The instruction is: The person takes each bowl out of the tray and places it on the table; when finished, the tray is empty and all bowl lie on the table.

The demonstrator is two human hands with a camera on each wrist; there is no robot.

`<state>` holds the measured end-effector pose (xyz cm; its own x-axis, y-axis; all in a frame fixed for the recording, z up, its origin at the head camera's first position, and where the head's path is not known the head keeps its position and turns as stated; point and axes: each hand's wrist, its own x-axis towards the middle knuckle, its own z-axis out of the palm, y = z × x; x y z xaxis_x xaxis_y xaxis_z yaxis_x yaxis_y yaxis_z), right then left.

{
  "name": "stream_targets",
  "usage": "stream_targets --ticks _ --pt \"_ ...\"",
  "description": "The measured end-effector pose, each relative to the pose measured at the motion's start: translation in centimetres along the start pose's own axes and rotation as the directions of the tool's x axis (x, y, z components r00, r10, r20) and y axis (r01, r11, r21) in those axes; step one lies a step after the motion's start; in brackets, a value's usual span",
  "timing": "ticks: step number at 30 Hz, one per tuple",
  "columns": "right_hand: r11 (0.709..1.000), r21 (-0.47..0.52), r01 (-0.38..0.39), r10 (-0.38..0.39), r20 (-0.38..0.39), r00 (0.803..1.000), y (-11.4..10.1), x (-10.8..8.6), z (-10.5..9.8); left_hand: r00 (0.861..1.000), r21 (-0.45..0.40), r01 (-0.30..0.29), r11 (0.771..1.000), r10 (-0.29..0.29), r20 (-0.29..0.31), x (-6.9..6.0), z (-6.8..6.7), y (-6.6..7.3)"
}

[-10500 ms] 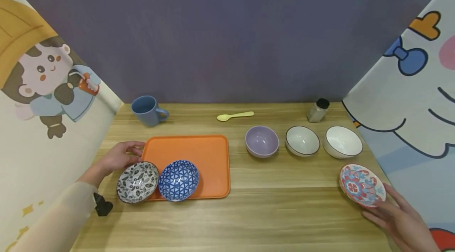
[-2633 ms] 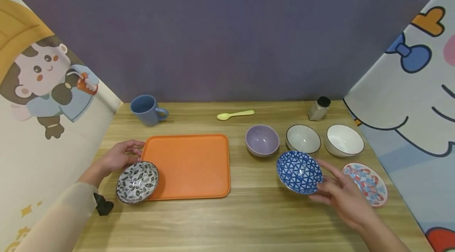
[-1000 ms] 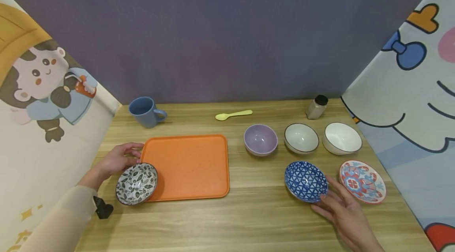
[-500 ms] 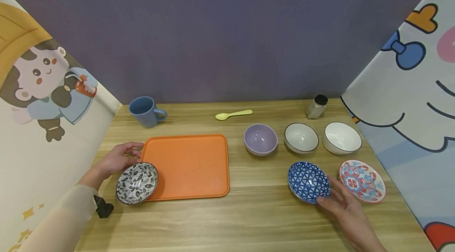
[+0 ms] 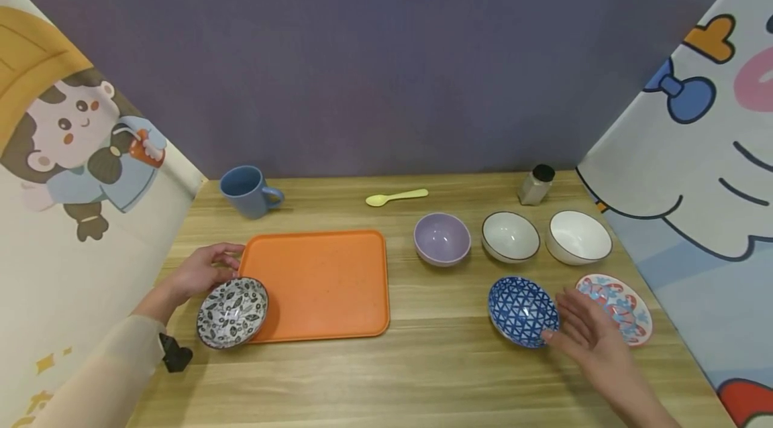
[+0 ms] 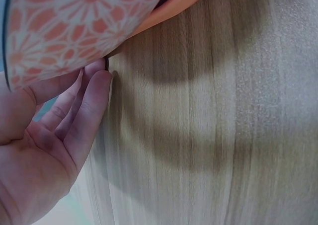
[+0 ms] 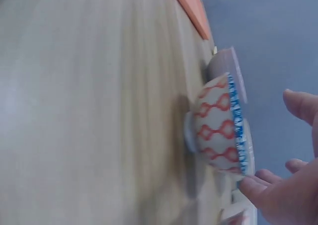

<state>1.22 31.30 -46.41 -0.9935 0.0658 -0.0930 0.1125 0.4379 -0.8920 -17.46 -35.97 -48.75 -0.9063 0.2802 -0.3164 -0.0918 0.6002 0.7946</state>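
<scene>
My right hand point(image 5: 599, 346) is spread beside the blue patterned bowl point(image 5: 523, 312), which stands upright on the table. In the right wrist view the thumb is lifted off this bowl point(image 7: 218, 128), while fingertips lie close to its rim; contact is unclear. My left hand point(image 5: 204, 272) stays at the left edge of the orange tray point(image 5: 329, 260), its fingers loosely bent. Just below it sits the black-and-white leaf-patterned bowl point(image 5: 232, 314), over the tray's front left corner. The left wrist view shows that bowl's red-flowered outside point(image 6: 74, 26), partly covering the thumb side of the hand.
A red-and-blue patterned dish point(image 5: 628, 314) lies right of the right hand. Behind stand a purple bowl point(image 5: 442, 240), a grey-white bowl point(image 5: 510, 237) and a white bowl point(image 5: 580, 238). Farther back are a blue mug point(image 5: 246, 193), yellow spoon point(image 5: 395, 197) and black-capped jar point(image 5: 536, 185).
The red-and-blue dish was set down at the right, then the blue bowl was carried from the tray to the table. Just now my right hand has loosened from it. The left hand stayed put.
</scene>
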Motion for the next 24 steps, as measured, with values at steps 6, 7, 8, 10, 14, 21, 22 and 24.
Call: stream_targets --ticks 6,7,8,10,14,21,22,24 --pt "0.992 -0.033 0.122 -0.12 0.044 0.992 -3.0 1.2 0.0 1.0 0.025 -0.016 1.0 0.016 0.003 0.0 -0.1 0.3" --pt "0.99 -0.035 0.136 -0.134 0.059 0.989 -3.5 1.4 0.2 1.0 0.028 -0.015 0.999 0.015 0.0 0.0 -0.2 0.3" --pt "0.988 -0.03 0.15 -0.147 0.072 0.986 -4.0 1.7 0.5 1.0 0.032 -0.015 0.999 0.015 0.001 0.0 -0.2 0.3" --pt "0.984 -0.008 0.175 -0.174 0.098 0.98 -4.9 2.4 1.2 1.0 0.036 -0.007 0.999 0.007 0.002 0.1 -0.3 0.4" --pt "0.969 0.077 0.233 -0.242 0.157 0.957 -6.3 3.7 3.4 1.0 0.048 0.001 0.999 -0.001 0.005 0.1 -0.2 0.2" --pt "0.938 0.236 0.252 -0.307 0.236 0.922 -8.4 6.2 8.4 1.0 0.041 -0.01 0.999 0.01 0.008 0.2 -0.1 -0.1" --pt "0.935 0.259 0.241 -0.306 0.251 0.918 -8.7 6.5 9.2 1.0 0.04 -0.014 0.999 0.014 0.009 0.3 -0.1 -0.1" --pt "0.929 0.289 0.231 -0.312 0.278 0.908 -9.3 7.2 10.8 1.0 0.045 -0.022 0.999 0.022 0.007 0.3 -0.1 -0.1"
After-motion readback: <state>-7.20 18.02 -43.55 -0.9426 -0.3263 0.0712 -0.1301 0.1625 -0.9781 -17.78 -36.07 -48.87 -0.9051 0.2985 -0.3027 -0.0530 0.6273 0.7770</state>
